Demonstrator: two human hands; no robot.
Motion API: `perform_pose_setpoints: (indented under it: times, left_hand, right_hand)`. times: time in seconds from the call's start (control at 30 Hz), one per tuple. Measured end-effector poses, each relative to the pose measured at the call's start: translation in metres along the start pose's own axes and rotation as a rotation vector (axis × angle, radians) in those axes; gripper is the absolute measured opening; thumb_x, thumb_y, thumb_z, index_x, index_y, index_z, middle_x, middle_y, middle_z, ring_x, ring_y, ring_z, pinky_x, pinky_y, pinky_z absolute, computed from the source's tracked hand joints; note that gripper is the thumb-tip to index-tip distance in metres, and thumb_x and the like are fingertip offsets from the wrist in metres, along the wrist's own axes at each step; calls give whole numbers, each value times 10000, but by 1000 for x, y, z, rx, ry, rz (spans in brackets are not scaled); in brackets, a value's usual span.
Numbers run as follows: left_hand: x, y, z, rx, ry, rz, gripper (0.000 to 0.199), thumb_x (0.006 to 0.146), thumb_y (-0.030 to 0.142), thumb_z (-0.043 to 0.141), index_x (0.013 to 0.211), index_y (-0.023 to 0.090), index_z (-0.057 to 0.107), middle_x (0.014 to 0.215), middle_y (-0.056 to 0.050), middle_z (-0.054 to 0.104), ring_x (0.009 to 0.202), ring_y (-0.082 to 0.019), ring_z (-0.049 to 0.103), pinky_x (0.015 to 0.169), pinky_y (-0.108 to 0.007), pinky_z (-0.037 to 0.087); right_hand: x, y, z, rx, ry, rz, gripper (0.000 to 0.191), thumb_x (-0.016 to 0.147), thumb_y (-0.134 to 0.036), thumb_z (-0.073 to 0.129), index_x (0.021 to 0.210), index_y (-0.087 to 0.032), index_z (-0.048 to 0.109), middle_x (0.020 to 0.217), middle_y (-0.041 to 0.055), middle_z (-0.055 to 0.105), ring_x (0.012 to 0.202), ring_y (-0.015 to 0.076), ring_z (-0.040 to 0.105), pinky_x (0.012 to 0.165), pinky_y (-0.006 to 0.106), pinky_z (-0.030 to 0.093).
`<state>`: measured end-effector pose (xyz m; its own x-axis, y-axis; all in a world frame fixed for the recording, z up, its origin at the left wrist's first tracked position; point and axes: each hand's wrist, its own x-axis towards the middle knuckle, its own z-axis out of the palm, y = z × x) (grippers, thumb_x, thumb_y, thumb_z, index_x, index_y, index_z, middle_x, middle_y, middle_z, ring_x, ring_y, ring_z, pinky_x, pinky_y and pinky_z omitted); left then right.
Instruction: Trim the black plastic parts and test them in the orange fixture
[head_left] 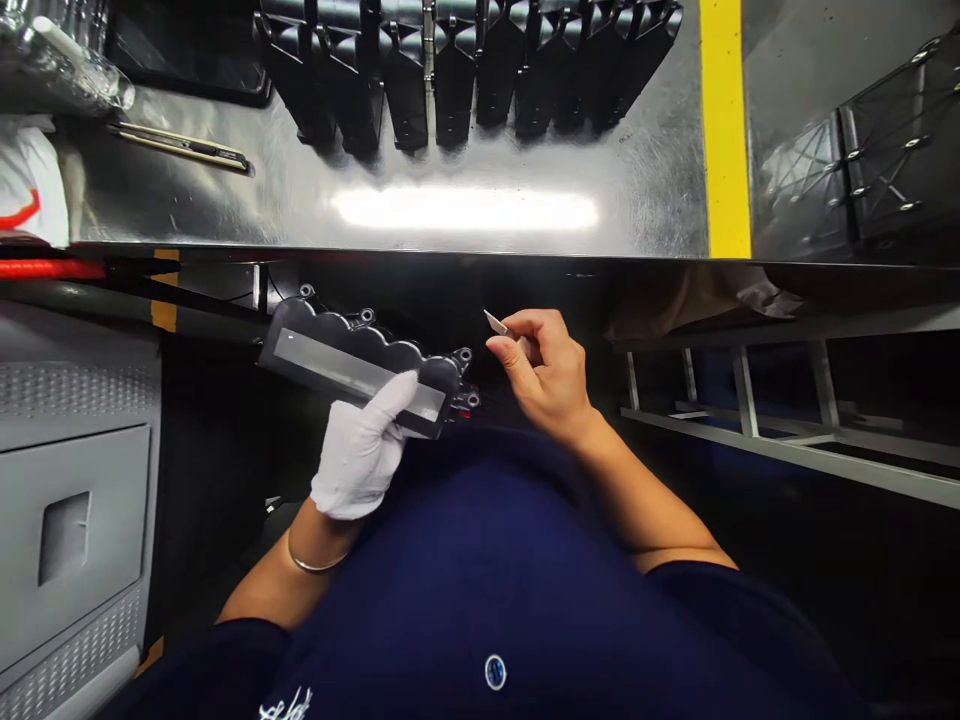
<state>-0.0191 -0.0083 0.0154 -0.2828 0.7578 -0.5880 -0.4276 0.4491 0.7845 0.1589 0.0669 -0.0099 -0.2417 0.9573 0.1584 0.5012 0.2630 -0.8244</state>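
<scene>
My left hand [360, 450], in a white glove, is closed round the right end of a black plastic housing [341, 335]. The housing has a scalloped upper edge, small ringed lugs and a long grey strip [337, 365] on its face; the thumb rests on that strip. My bare right hand [547, 375] pinches a small, flat, pointed metal blade [495, 322] between thumb and forefinger. The blade is to the right of the housing, apart from it, its tip slanting up and left. The rest of the blade is hidden in the fingers.
Several similar black parts [409, 80] stand in a row on the metal bench [450, 170]. At the left lie tweezers [184, 147], a black tray [187, 60] and clear plastic [67, 70]. A grey cabinet [105, 520] stands at lower left, a metal frame [742, 390] at right.
</scene>
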Motion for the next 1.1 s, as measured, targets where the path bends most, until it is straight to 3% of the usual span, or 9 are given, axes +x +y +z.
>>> perform_pose_setpoints:
  times: [0.13, 0.3, 0.53, 0.83, 0.9, 0.97, 1.03, 1.1]
  left_hand:
    - [1, -1, 5, -103, 71, 12, 460, 669, 306, 806, 1095, 183, 685, 1078, -49, 703, 1050, -274, 652, 773, -312, 601]
    - [0, 0, 6, -107, 31, -19, 474, 686, 282, 794, 1134, 198, 665, 1141, -55, 685, 1004, -270, 670, 636, -247, 599]
    - [0, 1, 8, -82, 36, 24, 396, 679, 249, 794, 1059, 183, 700, 1056, -29, 713, 1070, -243, 645, 854, -264, 576]
    - [-2, 6, 10, -87, 42, 41, 376, 691, 240, 778, 1056, 193, 701, 1076, -24, 705, 1094, -256, 633, 853, -284, 575]
    - [-2, 7, 9, -54, 46, 5, 359, 672, 247, 790, 1015, 175, 714, 1054, -33, 711, 1060, -266, 647, 824, -282, 580]
    - [-2, 8, 7, -32, 18, -41, 358, 659, 260, 799, 994, 161, 722, 1042, -45, 713, 1030, -275, 657, 802, -290, 582]
    - [-1, 8, 4, 0, -69, -100, 372, 657, 279, 802, 995, 145, 724, 1035, -65, 713, 984, -281, 670, 763, -302, 586]
    - [2, 7, 1, -1, -184, -170, 391, 668, 281, 797, 1020, 133, 716, 1037, -85, 709, 927, -273, 683, 734, -309, 587]
  right_hand:
    - [-2, -2, -7, 24, -238, -171, 294, 964, -369, 451, 859, -149, 617, 746, 36, 597, 650, 83, 508, 636, 213, 403]
    - [-7, -5, -6, -90, -268, -218, 361, 970, -335, 433, 710, -143, 594, 644, 27, 568, 596, 77, 482, 598, 219, 355]
    - [-6, -5, -9, -141, -361, -149, 443, 965, -406, 440, 656, -136, 607, 616, 23, 580, 548, 60, 466, 561, 215, 321]
    - [-6, -9, -8, -161, -326, -172, 444, 965, -395, 440, 650, -134, 615, 657, 37, 610, 579, 66, 491, 582, 211, 324]
    - [-4, -8, -11, -135, -411, -150, 453, 968, -406, 434, 653, -132, 611, 628, 24, 586, 552, 56, 462, 564, 211, 304]
    - [1, -6, -20, -82, -600, -173, 478, 969, -426, 430, 628, -129, 585, 570, 4, 530, 506, 44, 405, 538, 209, 276]
    - [9, -6, -32, -29, -807, -251, 511, 972, -449, 416, 599, -128, 555, 531, -6, 479, 482, 40, 362, 528, 207, 263]
    - [17, -7, -43, -28, -882, -357, 518, 972, -481, 399, 626, -133, 564, 552, 1, 488, 502, 46, 380, 541, 207, 269]
